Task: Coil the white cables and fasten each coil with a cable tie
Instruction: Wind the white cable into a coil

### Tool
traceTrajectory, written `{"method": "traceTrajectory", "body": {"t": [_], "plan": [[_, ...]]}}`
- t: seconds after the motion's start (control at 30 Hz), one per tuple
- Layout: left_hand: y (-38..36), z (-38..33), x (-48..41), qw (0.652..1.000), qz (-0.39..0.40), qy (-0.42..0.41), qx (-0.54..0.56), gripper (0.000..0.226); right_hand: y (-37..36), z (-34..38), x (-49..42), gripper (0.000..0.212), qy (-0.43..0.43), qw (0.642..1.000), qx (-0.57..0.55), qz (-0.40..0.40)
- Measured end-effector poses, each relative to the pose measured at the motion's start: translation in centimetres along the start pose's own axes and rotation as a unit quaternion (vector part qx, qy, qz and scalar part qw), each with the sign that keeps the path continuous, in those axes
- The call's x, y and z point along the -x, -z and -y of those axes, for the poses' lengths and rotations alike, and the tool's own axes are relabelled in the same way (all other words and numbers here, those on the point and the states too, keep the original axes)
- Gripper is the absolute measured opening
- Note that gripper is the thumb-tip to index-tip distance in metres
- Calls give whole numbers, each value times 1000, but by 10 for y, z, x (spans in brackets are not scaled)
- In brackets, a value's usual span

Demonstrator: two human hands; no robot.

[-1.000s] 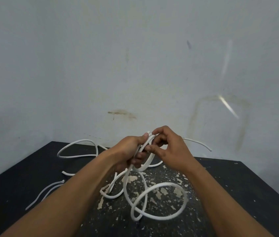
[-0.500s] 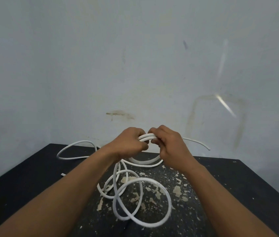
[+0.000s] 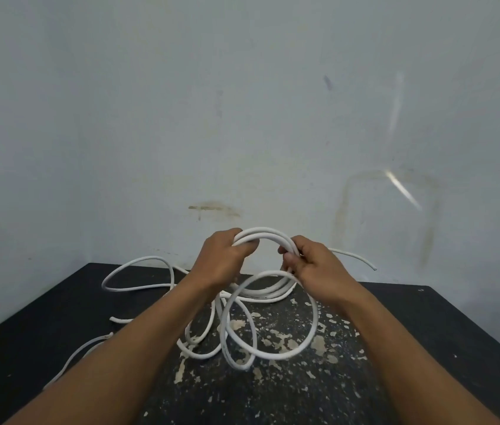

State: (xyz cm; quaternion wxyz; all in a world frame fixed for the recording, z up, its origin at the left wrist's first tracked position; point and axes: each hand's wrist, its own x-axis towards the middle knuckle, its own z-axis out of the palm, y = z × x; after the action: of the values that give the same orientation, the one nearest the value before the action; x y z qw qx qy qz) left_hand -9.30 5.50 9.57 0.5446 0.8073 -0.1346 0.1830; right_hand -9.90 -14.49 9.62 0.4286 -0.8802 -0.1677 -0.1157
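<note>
A white cable coil (image 3: 265,236) is held up in front of the wall, above the black table (image 3: 426,326). My left hand (image 3: 222,262) grips the coil's left side and my right hand (image 3: 311,266) pinches its right side. Several turns arch between the hands and curve back below them. Looser loops (image 3: 273,354) of the same cable hang down onto the table between my forearms. A free cable end (image 3: 356,257) sticks out to the right behind my right hand. No cable tie shows.
More white cable (image 3: 138,271) lies in a loop at the table's back left, and another strand (image 3: 83,351) runs along the left front. The tabletop's middle has flaking pale paint. A pale wall stands right behind the table.
My hands have moved apart, opening the bunched turns into a wider round coil. The hanging loops have shifted and grown wider on the table.
</note>
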Motion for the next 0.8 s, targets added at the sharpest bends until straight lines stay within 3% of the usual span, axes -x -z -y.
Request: {"method": "traceTrajectory", "body": {"t": [0.17, 0.23, 0.33, 0.43, 0.5, 0.6, 0.8], "plan": [[-2, -7, 1, 999, 21, -12, -48, 37, 4, 15, -1, 16, 78, 989, 117, 40], [-6, -11, 3, 996, 43, -24, -69, 34, 1, 22, -6, 18, 74, 994, 62, 58], [-8, -12, 2, 995, 60, -26, -75, 34, 4, 25, -11, 12, -5, 991, -82, 106], [-7, -15, 2, 993, 91, -30, -63, 18, 7, 23, -10, 40, -36, 967, -179, 175], [-8, -15, 3, 993, 115, -26, -22, 20, 6, 24, -8, 59, -32, 984, -112, 134], [-6, -8, 0, 993, 111, -6, 34, 26, 4, 24, -11, 61, -14, 999, -23, 23], [-8, 3, -2, 997, 70, -25, 7, 15, 12, 16, -21, 56, -11, 994, -79, -75]]}}
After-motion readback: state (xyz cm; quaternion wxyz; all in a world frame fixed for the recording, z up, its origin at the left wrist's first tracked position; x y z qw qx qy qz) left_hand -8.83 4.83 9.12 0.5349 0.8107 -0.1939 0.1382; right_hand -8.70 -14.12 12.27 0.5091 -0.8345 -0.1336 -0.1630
